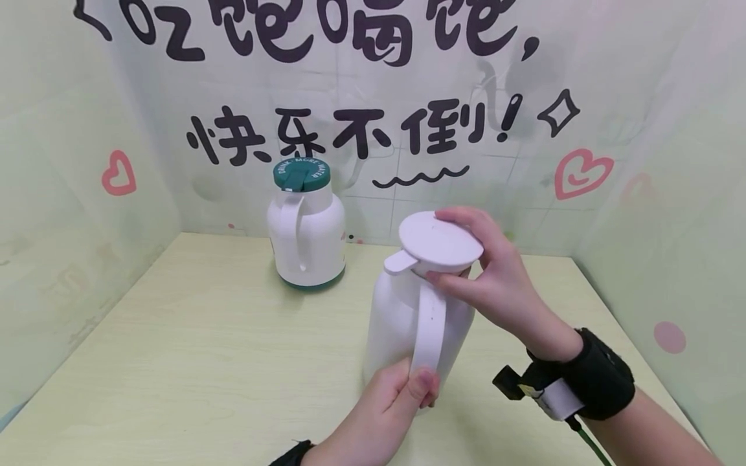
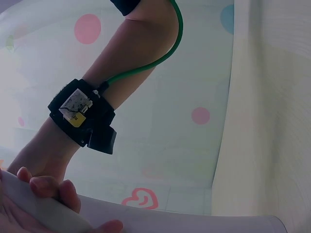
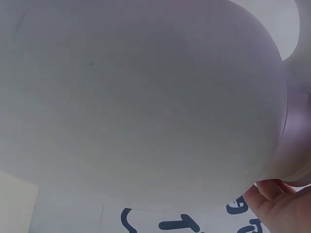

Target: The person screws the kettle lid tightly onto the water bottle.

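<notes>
A white jug [image 1: 396, 323] stands near the middle of the table. Its flat white lid [image 1: 438, 243] sits on top, and my right hand [image 1: 486, 275] grips that lid by its rim with thumb and fingers. My left hand [image 1: 387, 404] holds the lower part of the jug's white handle [image 1: 430, 327], thumb over it. In the left wrist view my left fingers [image 2: 51, 187] curl round the handle [image 2: 43, 208], and the right forearm with its black wrist strap [image 2: 85, 119] shows above. The right wrist view is filled by the jug's white body [image 3: 141, 102], with a fingertip [image 3: 277, 204] at the bottom right.
A second white jug [image 1: 307, 230] with a green lid [image 1: 301, 175] stands at the back left, near the wall. The light wooden table [image 1: 192, 362] is boxed in by pale walls with black lettering and pink hearts on three sides.
</notes>
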A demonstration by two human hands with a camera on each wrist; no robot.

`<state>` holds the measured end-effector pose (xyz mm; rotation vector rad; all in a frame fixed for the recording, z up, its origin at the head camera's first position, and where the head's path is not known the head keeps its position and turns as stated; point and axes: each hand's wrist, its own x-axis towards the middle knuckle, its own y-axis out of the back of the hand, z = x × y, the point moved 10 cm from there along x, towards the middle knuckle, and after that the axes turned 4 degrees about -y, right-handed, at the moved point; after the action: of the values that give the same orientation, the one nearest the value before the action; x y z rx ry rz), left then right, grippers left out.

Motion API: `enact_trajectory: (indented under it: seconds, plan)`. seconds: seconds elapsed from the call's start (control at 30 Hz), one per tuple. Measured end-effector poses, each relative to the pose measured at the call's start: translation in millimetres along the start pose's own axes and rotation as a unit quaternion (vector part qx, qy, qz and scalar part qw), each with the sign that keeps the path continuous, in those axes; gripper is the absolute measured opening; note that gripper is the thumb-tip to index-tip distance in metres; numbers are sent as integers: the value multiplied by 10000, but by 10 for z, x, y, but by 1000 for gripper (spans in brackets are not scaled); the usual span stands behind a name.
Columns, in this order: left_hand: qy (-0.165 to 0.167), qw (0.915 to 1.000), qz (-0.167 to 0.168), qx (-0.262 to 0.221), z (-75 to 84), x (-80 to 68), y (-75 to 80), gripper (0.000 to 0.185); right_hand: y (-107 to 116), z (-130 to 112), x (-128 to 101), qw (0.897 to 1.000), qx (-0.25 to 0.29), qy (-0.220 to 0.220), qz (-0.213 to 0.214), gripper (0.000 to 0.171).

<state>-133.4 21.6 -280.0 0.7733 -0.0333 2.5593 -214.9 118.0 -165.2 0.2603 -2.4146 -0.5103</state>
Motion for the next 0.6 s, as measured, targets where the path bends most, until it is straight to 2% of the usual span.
enact_trajectory:
  seconds: [0.4,0.6]
  plan:
    - [189,9998,-10,14,-38,-9,1,29,-34,19,-22,9995,-138,125,-264,63]
    - [120,9999,-12,-8,-21,-3,-4,28,-29,14,-28,9990,-280,143,-317,60]
